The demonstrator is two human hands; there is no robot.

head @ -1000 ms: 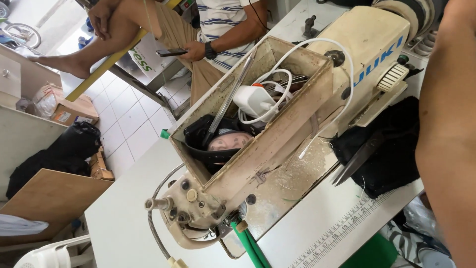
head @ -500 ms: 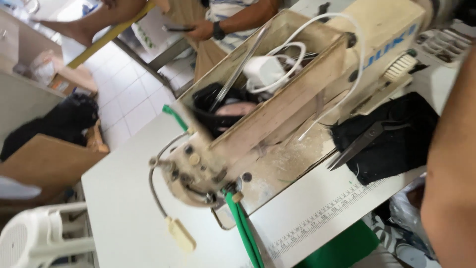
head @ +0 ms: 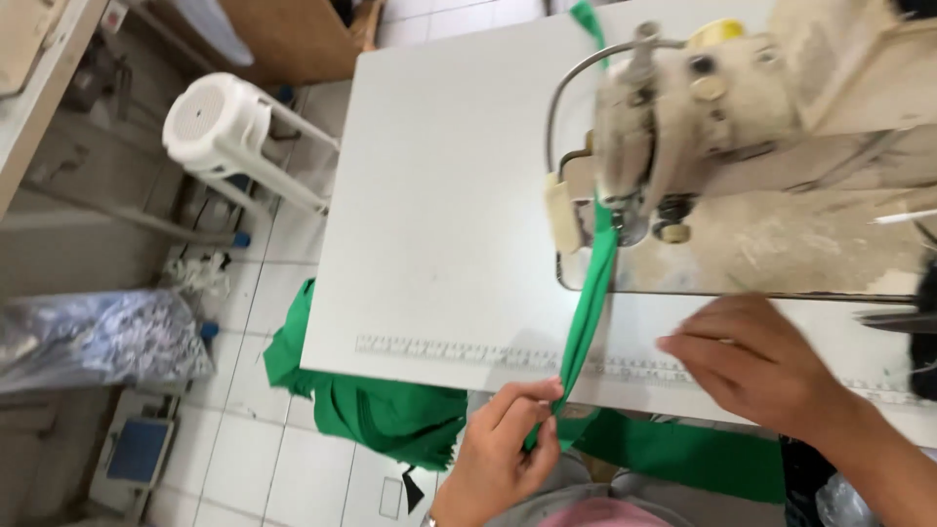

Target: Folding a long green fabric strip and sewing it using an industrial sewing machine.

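Observation:
A beige sewing machine lies tipped back on the white table. A green fabric strip runs from the machine's needle end down over the table's front edge. My left hand pinches this strip just below the edge. My right hand hovers flat above the table by the machine's base, fingers together and pointing left, holding nothing. More green fabric hangs below the table.
A measuring tape strip is fixed along the table's front edge. A white plastic stool stands left of the table on the tiled floor. A crumpled plastic bag lies at the far left. Scissors lie at the right edge.
The view has swung down and left from the tipped machine's underside to the table front. Both my hands have come into view, the left one gripping the green strip.

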